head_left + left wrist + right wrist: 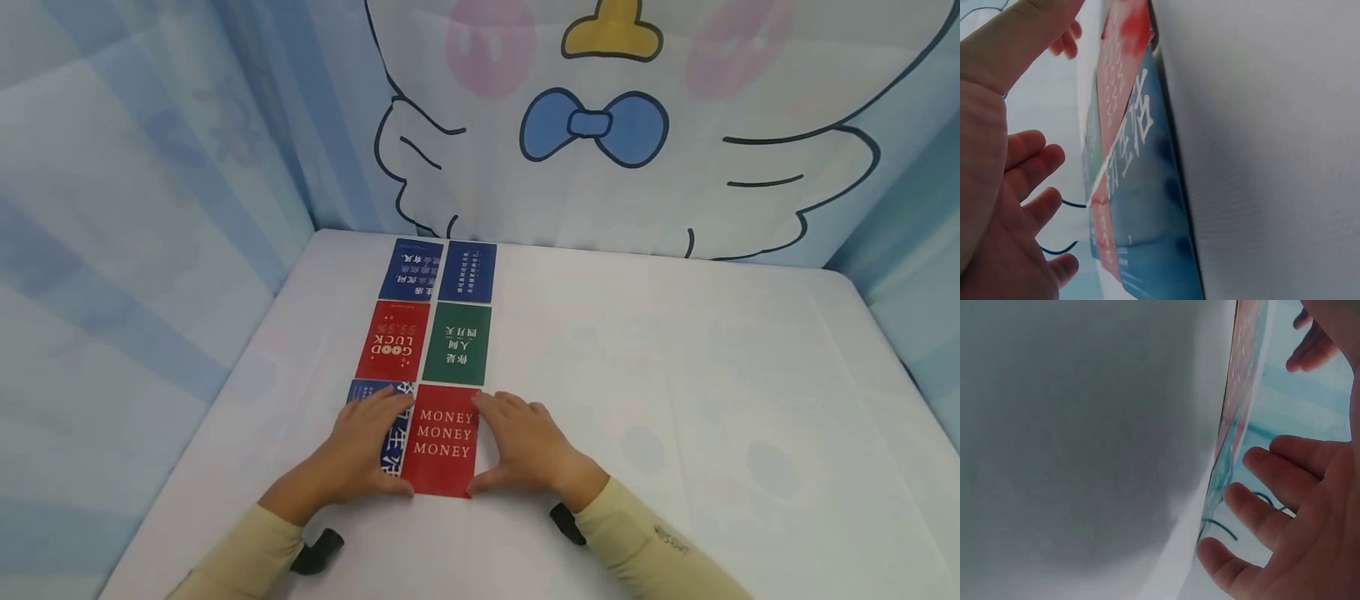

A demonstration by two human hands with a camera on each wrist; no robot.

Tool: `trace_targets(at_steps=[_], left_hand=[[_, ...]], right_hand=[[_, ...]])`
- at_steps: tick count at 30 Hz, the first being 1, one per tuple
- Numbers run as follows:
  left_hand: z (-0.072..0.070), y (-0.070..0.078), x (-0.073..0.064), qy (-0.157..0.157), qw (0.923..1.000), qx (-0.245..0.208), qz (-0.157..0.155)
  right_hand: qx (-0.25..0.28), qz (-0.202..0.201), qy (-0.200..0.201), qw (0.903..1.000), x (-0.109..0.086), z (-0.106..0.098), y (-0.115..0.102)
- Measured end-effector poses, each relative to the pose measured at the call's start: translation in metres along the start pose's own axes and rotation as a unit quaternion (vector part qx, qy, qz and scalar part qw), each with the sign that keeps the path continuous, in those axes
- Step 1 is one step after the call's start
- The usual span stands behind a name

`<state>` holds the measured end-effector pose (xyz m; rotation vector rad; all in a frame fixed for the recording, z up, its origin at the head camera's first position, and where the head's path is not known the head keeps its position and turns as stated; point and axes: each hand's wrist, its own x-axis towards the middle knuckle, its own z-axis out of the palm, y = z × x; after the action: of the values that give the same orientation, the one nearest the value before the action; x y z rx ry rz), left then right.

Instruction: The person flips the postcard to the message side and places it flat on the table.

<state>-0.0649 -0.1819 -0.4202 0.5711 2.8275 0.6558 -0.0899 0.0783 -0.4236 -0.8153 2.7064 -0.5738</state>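
Observation:
A red card with "MONEY" printed three times [442, 479] lies flat at the near end of the right column of cards. My left hand [363, 450] spans its left side, thumb by the near corner and fingertips by the far one. Under that hand a blue card with white characters [1154, 212] is partly covered. Along the red card's right side, my right hand [528, 446] has its thumb and fingertips at the two corners. Loosely spread fingers show in the right wrist view. Neither hand curls round a card.
Beyond the hands lie a red "GOOD LUCK" card [392, 362], a green card [459, 367] and two dark blue cards, left [405, 268] and right [467, 275], near the far edge. The white table [675, 417] meets a patterned curtain [600, 200] behind.

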Motion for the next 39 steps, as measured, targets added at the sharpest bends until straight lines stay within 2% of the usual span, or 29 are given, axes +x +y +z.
trace_targets(at_steps=[8, 14, 21, 29, 34, 39], left_hand=[[0.008, 0.0, 0.006, -0.044, 0.999, 0.0, -0.008], [0.011, 0.0, 0.006, -0.051, 0.9985, 0.015, -0.008], [0.004, -0.001, 0.006, -0.066, 0.9976, -0.024, -0.003], [0.004, -0.002, 0.005, -0.083, 0.9955, -0.044, 0.003], [0.0, 0.0, 0.004, -0.089, 0.994, -0.06, -0.022], [-0.004, 0.002, 0.006, -0.076, 0.9933, -0.076, -0.043]], right_hand=[[-0.026, 0.011, -0.041, 0.9988, 0.002, 0.006, -0.007], [-0.047, 0.011, -0.049, 0.9976, 0.002, 0.007, -0.009], [-0.051, 0.002, -0.055, 0.9972, 0.001, 0.005, -0.007], [-0.046, 0.027, -0.023, 0.9983, 0.005, 0.0, -0.005], [-0.042, 0.023, -0.01, 0.9988, 0.005, -0.001, -0.003], [-0.053, 0.017, 0.003, 0.9984, 0.005, -0.004, -0.003]])
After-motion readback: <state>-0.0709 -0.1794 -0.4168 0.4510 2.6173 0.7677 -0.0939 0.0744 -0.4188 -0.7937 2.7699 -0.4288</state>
